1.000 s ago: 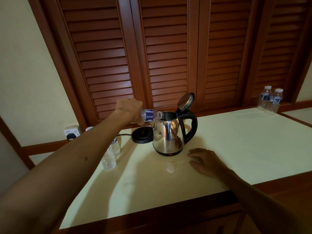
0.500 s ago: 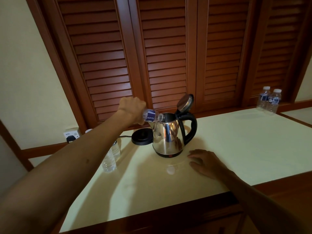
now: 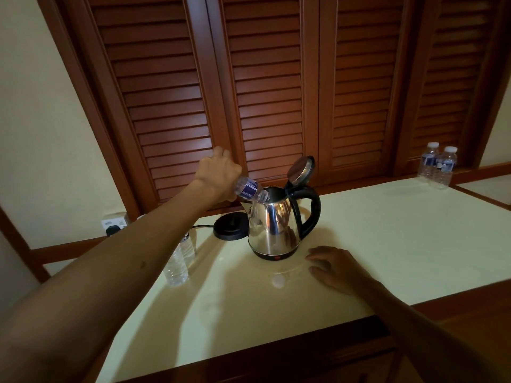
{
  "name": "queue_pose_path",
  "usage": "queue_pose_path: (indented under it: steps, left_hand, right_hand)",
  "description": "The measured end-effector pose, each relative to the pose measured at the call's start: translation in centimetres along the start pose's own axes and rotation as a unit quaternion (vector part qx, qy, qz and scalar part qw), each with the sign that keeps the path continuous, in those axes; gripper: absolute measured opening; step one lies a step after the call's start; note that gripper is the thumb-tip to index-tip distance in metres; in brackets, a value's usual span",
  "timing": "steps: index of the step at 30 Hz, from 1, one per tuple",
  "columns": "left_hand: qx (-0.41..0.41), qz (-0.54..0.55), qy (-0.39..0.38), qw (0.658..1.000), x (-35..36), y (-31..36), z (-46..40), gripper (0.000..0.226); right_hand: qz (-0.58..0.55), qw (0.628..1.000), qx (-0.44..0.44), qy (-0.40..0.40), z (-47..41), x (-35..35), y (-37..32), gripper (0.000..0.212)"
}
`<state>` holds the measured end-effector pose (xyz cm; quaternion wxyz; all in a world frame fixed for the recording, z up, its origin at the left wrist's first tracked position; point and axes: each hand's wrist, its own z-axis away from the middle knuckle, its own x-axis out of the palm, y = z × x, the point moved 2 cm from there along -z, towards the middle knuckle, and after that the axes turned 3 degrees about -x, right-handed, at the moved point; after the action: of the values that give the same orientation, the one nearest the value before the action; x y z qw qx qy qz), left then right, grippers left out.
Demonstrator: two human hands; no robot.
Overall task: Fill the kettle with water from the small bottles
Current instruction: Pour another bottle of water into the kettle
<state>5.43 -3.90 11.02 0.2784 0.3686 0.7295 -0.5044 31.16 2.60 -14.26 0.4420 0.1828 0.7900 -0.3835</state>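
Observation:
A steel kettle [image 3: 275, 225] with a black handle stands mid-table, its lid [image 3: 300, 169] flipped up. My left hand [image 3: 218, 175] grips a small bottle [image 3: 250, 190] tilted neck-down, its mouth at the kettle's opening. My right hand [image 3: 336, 268] rests flat on the table just right of the kettle's foot, fingers relaxed. A white bottle cap [image 3: 278, 280] lies in front of the kettle. Two clear bottles [image 3: 178, 261] stand at the left, partly behind my forearm. Two capped bottles [image 3: 437, 167] stand at the far right.
The kettle's black base [image 3: 231, 229] sits behind and left of it, its cord running to a wall socket [image 3: 113, 223]. Louvred wooden doors [image 3: 265, 92] back the pale table [image 3: 387, 239]. A wooden edge runs along the table's front.
My left hand has lifted the bottle's bottom end higher, so it tips more steeply into the kettle. My right hand stays put.

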Motion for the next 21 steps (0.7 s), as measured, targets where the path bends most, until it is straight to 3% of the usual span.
queue_pose_path:
  steps: [8, 14, 18, 21]
  left_hand:
    - [-0.01, 0.015, -0.01, 1.0, 0.5, -0.3, 0.7, 0.055]
    - [-0.053, 0.152, -0.051, 0.986, 3.7, -0.8, 2.5, 0.052]
    - [-0.09, 0.291, -0.057, 0.951, 6.9, -0.5, 3.3, 0.056]
    - [-0.131, 0.429, -0.047, 0.893, 8.7, 0.9, 4.8, 0.052]
  right_hand:
    - [0.01, 1.0, 0.008, -0.007, -0.2, 0.1, 0.1, 0.04]
    - [0.003, 1.0, 0.013, -0.005, -0.1, 0.2, 0.1, 0.039]
    - [0.01, 1.0, 0.004, -0.003, -0.1, 0.2, 0.0, 0.039]
    - [0.009, 1.0, 0.003, -0.003, -0.1, 0.0, -0.2, 0.038]
